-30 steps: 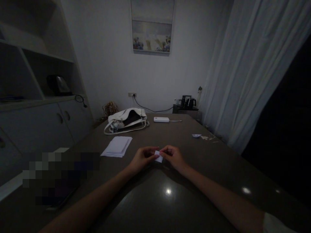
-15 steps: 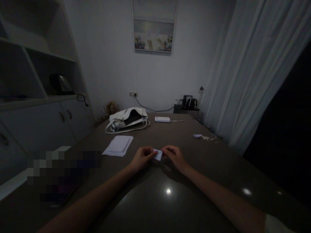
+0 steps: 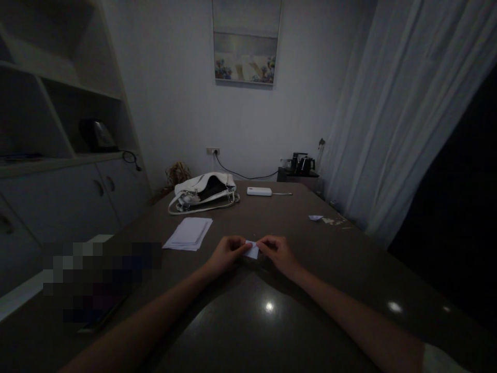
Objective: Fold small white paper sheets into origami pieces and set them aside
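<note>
A small folded piece of white paper [image 3: 252, 252] is held between my two hands, just over the middle of the dark table. My left hand [image 3: 228, 254] pinches its left side, thumb on top. The thumb and fingers of my right hand [image 3: 278, 254] close on its upper right corner. The fingers beneath the paper are partly hidden. A stack of white paper sheets [image 3: 189, 233] lies to the left of my left hand. Farther off on the right rests a small folded paper piece [image 3: 315, 217].
A white handbag [image 3: 205, 189] lies at the table's far left. Right of it is a white power bank [image 3: 259, 191] with a short cable. Pale scraps [image 3: 334, 221] lie near the right edge of the table [image 3: 287, 331]. A blurred-out patch covers the near left.
My right hand has shifted slightly left and down, its fingertips now farther over the paper's corner. My left hand keeps its pinch in nearly the same place.
</note>
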Demonstrator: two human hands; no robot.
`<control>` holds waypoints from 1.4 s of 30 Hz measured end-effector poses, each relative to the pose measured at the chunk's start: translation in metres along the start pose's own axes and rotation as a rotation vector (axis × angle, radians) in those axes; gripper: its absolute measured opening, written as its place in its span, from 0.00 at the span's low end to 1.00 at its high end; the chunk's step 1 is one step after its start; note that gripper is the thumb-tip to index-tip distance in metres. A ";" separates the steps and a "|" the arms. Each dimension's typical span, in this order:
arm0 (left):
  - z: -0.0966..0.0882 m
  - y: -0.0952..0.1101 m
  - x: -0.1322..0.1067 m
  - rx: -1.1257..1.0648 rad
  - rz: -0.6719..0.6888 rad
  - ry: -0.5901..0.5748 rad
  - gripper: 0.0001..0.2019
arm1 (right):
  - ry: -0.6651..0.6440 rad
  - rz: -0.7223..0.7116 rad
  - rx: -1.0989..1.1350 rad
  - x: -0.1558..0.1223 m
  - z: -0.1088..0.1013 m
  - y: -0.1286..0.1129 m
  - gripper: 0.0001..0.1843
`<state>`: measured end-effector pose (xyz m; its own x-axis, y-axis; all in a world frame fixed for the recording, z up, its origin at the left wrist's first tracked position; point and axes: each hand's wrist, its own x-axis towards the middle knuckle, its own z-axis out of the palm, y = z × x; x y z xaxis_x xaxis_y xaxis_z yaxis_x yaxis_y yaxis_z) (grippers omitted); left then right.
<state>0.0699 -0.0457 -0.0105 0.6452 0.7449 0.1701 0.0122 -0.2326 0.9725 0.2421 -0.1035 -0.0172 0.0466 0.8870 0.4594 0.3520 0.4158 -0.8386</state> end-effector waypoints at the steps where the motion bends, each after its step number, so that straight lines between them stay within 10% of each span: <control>1: 0.000 0.000 0.000 -0.009 -0.006 0.004 0.18 | 0.000 0.008 0.018 0.000 0.000 -0.001 0.11; 42: 0.006 0.014 -0.005 0.035 0.005 -0.029 0.20 | 0.140 0.083 0.072 0.003 0.000 0.003 0.12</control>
<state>0.0716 -0.0564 0.0013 0.6674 0.7250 0.1700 0.0348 -0.2584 0.9654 0.2430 -0.0995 -0.0185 0.2038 0.8844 0.4198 0.2737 0.3602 -0.8918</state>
